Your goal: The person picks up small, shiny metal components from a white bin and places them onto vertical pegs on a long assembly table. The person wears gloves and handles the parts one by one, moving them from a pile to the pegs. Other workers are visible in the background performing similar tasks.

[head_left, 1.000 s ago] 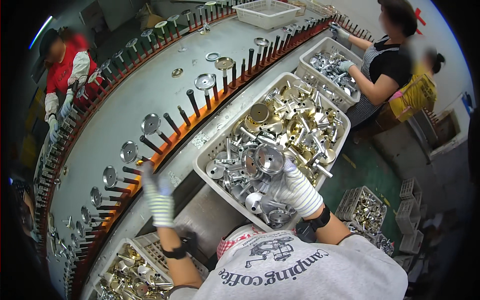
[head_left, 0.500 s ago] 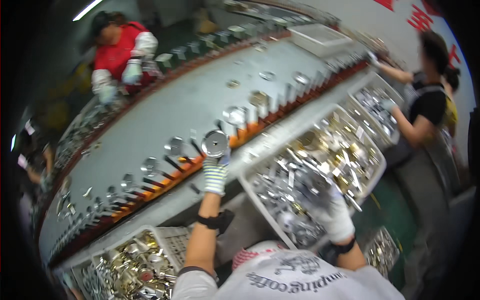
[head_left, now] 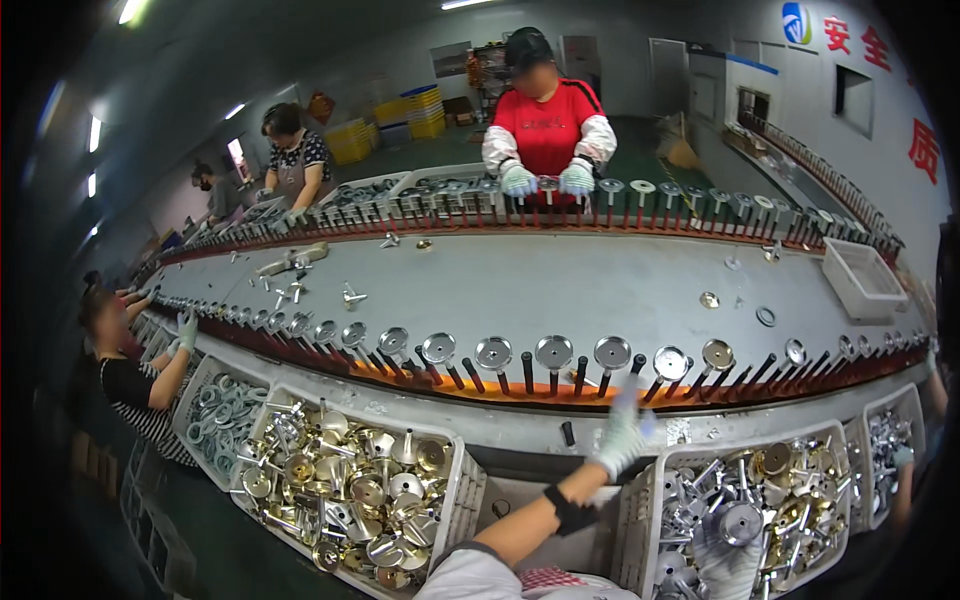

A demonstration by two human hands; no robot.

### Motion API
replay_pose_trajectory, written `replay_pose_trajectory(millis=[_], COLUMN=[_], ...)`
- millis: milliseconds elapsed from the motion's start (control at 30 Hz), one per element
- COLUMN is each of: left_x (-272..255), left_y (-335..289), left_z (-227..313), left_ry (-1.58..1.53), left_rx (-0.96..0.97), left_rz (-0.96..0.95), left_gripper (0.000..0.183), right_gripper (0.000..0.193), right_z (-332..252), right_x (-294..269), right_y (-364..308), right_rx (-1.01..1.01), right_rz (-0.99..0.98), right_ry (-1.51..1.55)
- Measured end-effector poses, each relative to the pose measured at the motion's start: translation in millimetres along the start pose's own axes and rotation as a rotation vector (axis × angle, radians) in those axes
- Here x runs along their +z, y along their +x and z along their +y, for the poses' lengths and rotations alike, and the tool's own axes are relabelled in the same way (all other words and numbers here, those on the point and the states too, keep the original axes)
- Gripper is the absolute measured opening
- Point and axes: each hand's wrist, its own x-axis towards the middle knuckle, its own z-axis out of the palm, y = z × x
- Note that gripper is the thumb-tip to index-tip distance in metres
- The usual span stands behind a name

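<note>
The head camera, the left 1 of 2 mounted side by side, is looking down and forward from head height across a long grey table, and its fisheye lens is bending the edges into curves. It is sitting near the left hand and right hand, while facing a co-worker in red well beyond.

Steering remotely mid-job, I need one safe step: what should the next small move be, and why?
Probably lift the silver disc at the right hand out of the bin toward the left hand: that hand, though blurred, shows no clear part in it, and a dark post nearby stands bare.
</note>
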Motion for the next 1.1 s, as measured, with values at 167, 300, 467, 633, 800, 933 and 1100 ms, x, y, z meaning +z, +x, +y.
replay_pose_trajectory(millis=[167,300,467,633,800,933,1100], left_x=[-27.1,-56.0,-80.0,-100.9,-127.2,-142.0,-142.6], left_y=[-73.2,-76.1,-65.2,-50.2,-35.5,-26.8,-21.5], left_z=[91.6,130.7,167.9,194.1,208.2,227.9,250.6], left_ry=[-0.396,-0.655,-0.759,-0.772,-0.654,-0.518,-0.553], left_rx=[0.21,0.06,-0.021,-0.04,0.075,0.178,-0.091], left_rz=[-0.971,-1.022,-0.975,-0.817,-0.519,-0.427,-0.621], left_gripper=[0.075,0.07,0.063,0.057,0.05,0.045,0.052], right_gripper=[0.033,0.037,0.043,0.052,0.061,0.057,0.051], right_z=[-58.6,-110.7,-158.3,-204.3,-226.8,-241.1,-253.3], right_x=[75.3,128.8,152.4,143.3,135.9,158.4,178.1], right_y=[-26.7,-62.9,-94.3,-112.5,-135.5,-166.1,-175.6], right_rx=[0.027,0.055,-0.122,-0.452,-0.605,-0.53,-0.487], right_rz=[-0.083,-0.179,-0.315,-0.488,-0.74,-0.808,-0.737], right_ry=[-0.45,-0.697,-0.954,-1.224,-1.501,-1.684,-1.746])
